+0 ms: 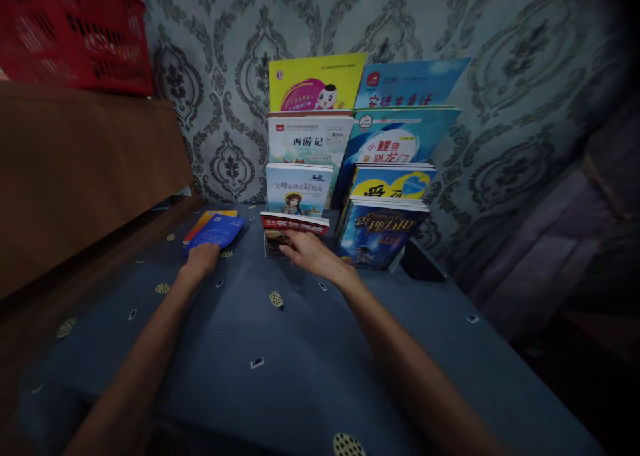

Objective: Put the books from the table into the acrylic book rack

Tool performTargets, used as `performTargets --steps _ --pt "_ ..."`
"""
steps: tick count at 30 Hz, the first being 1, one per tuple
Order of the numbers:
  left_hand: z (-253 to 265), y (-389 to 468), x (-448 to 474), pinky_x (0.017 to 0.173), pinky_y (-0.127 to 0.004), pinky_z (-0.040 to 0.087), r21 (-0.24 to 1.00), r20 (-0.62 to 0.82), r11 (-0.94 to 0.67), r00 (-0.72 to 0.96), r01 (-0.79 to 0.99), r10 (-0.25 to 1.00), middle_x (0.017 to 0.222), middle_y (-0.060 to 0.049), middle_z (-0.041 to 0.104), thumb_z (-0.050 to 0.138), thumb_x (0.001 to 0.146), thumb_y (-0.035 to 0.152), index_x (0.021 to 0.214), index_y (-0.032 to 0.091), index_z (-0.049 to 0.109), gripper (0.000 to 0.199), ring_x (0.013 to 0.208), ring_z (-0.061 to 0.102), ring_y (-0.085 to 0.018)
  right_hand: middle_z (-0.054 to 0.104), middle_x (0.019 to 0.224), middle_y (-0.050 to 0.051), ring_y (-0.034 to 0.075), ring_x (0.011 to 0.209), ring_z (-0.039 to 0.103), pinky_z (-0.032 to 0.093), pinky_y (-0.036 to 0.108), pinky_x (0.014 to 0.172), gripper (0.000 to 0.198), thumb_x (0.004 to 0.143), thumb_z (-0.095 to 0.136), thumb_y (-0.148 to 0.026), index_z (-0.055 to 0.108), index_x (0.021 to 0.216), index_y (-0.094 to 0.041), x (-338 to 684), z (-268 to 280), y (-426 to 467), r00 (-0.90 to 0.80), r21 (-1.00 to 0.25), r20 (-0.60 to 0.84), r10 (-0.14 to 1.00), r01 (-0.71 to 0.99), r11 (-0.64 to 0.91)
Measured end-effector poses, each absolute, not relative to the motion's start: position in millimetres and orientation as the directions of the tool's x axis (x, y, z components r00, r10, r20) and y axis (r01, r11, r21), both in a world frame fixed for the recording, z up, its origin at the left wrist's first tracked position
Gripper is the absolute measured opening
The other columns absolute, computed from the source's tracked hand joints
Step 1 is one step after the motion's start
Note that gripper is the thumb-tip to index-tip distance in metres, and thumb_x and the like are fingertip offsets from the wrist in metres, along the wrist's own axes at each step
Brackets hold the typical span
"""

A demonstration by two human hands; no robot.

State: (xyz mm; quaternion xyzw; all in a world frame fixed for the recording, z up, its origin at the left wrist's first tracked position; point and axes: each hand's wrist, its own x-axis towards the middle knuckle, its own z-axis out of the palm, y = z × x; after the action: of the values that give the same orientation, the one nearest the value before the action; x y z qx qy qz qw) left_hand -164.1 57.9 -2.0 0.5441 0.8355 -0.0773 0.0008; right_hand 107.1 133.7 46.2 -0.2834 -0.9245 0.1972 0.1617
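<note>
On the left of the cloth, my left hand is curled over the near edge of a blue book, its fingertips partly hidden. That book lies on an orange-covered book. My right hand reaches to the front of the display rack, fingers stretched out against a red-and-dark book that stands in the lowest left tier. Right behind this one rises a pale blue book with a girl in a hat on its cover. A dark blue book stands in the front right tier.
Taller books, such as a yellow one and a teal one, fill the back tiers against the patterned wall. A red plastic basket sits on a wooden cabinet at left. A dark cloth covers the table.
</note>
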Motion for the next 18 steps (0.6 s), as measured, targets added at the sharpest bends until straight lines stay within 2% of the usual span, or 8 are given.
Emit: performTargets --steps 5,11,13,16,18 --pt "-5.5 25.8 -143.3 0.092 -0.047 0.055 -0.150 -0.127 0.315 -0.334 0.937 0.934 0.118 -0.024 0.073 0.037 0.092 0.010 0.112 0.010 0.075 0.043 0.112 0.070 -0.037 0.075 0.093 0.009 0.024 0.087 0.069 0.045 0.033 0.079 0.039 0.100 0.051 -0.025 0.057 0.137 -0.013 102.9 47.7 125.5 -0.775 -0.391 0.147 0.614 0.525 0.756" --pt "0.7 -6.2 -109.7 0.091 -0.044 0.056 -0.164 -0.172 0.187 -0.214 0.969 0.962 0.109 -0.020 0.076 0.034 0.090 0.004 0.104 0.012 0.078 0.046 0.106 0.073 -0.034 0.073 0.116 0.012 0.027 0.111 0.067 0.047 0.032 0.087 0.040 0.101 0.053 -0.031 0.059 0.138 -0.017 93.5 30.4 121.4 -0.843 -0.264 0.056 0.535 0.505 0.822" --pt "4.1 -20.2 -99.3 0.091 -0.045 0.056 -0.187 -0.197 0.142 -0.179 0.972 0.964 0.109 -0.021 0.076 0.030 0.091 0.003 0.108 0.008 0.076 0.049 0.107 0.072 -0.035 0.073 0.118 0.012 0.027 0.114 0.067 0.047 0.032 0.087 0.038 0.101 0.054 -0.032 0.061 0.136 -0.020 89.7 23.2 116.7 -0.870 -0.238 0.034 0.492 0.471 0.849" --pt "6.6 -48.7 -95.1 0.090 -0.048 0.057 -0.210 -0.242 0.130 -0.181 0.969 0.953 0.116 -0.025 0.073 0.027 0.092 0.003 0.125 0.004 0.068 0.053 0.107 0.072 -0.036 0.074 0.118 0.011 0.025 0.112 0.067 0.047 0.031 0.087 0.031 0.102 0.052 -0.027 0.064 0.129 -0.020 83.4 12.8 105.9 -0.913 -0.233 0.059 0.405 0.382 0.895" --pt "5.0 -73.1 -101.2 0.090 -0.049 0.057 -0.147 -0.240 0.142 -0.175 0.979 0.955 0.125 -0.024 0.070 0.029 0.092 0.004 0.135 0.007 0.062 0.055 0.110 0.072 -0.035 0.074 0.117 0.011 0.023 0.108 0.069 0.048 0.030 0.086 0.027 0.103 0.048 -0.023 0.066 0.122 -0.019 78.1 5.5 96.3 -0.938 -0.243 0.091 0.336 0.306 0.921"
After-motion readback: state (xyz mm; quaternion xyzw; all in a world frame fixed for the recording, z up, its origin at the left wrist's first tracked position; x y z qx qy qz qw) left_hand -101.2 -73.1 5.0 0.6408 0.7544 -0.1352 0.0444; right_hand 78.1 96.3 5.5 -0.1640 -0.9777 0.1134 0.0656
